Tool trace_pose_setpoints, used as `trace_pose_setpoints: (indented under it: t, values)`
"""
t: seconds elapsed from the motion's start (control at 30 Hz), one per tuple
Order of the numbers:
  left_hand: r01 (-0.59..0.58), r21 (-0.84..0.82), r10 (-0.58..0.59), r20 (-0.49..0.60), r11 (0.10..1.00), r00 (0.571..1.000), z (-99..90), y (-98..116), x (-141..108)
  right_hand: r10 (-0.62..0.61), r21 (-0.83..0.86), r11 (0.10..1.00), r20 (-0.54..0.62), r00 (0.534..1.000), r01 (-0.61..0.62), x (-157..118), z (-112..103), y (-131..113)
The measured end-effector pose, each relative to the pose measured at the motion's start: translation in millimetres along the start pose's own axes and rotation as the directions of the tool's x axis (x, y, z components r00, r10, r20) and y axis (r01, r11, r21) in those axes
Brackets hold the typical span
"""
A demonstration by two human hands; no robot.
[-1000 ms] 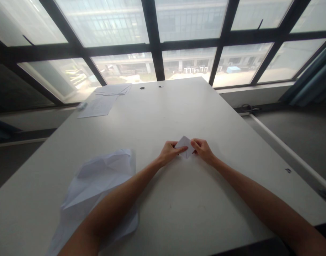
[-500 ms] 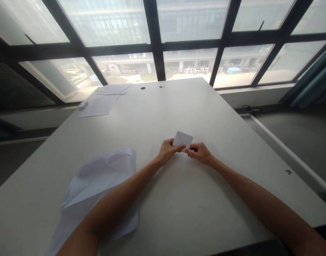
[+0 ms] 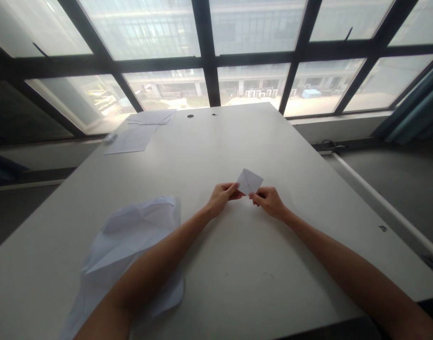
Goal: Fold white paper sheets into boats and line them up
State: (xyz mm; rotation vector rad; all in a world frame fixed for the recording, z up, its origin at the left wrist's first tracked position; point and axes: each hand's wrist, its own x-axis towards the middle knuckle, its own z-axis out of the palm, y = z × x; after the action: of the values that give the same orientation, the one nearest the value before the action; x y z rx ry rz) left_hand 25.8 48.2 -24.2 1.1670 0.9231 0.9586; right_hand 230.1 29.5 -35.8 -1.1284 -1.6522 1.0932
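A small folded white paper point(image 3: 250, 180) is held up above the middle of the table, one corner pointing away from me and a crease line running across its face. My left hand point(image 3: 221, 197) pinches its left edge between thumb and fingers. At the near corner, on the right, my right hand point(image 3: 269, 201) grips the paper with thumb and index finger, the other fingers curled. Both hands are close together, just over the white surface.
Creased white sheets point(image 3: 131, 241) lie on the white table point(image 3: 216, 302) at the left, partly under my left forearm. More paper point(image 3: 131, 139) lies at the far left corner beside a small blurred item point(image 3: 110, 138). Windows stand beyond the far edge.
The folded paper has shifted slightly right and away from me and turned a little. My left thumb has moved from its near corner to its left edge.
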Motion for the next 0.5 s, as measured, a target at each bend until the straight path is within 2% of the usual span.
trace_pose_setpoints:
  t: [0.1,0.23,0.37,0.5]
  values:
    - [-0.019,0.023,0.018,0.034,1.0,0.999,-0.1,0.0,-0.3,-0.003,-0.015,1.0,0.041,0.999,0.004,-0.7,1.0,0.4]
    - [-0.009,0.081,0.009,0.001,0.997,1.0,0.6,1.0,-2.1,0.004,-0.069,0.998,0.089,0.996,0.002,-1.5,1.4,0.6]
    - [-0.035,0.073,0.033,0.036,0.997,0.999,3.8,5.5,-4.7,-0.006,-0.076,0.997,0.148,0.989,0.017,-1.7,1.4,0.4]
    - [-0.027,0.134,0.028,-0.003,0.991,1.0,5.1,9.6,-6.7,-0.013,-0.092,0.995,0.185,0.983,0.031,-1.4,3.1,-2.1]
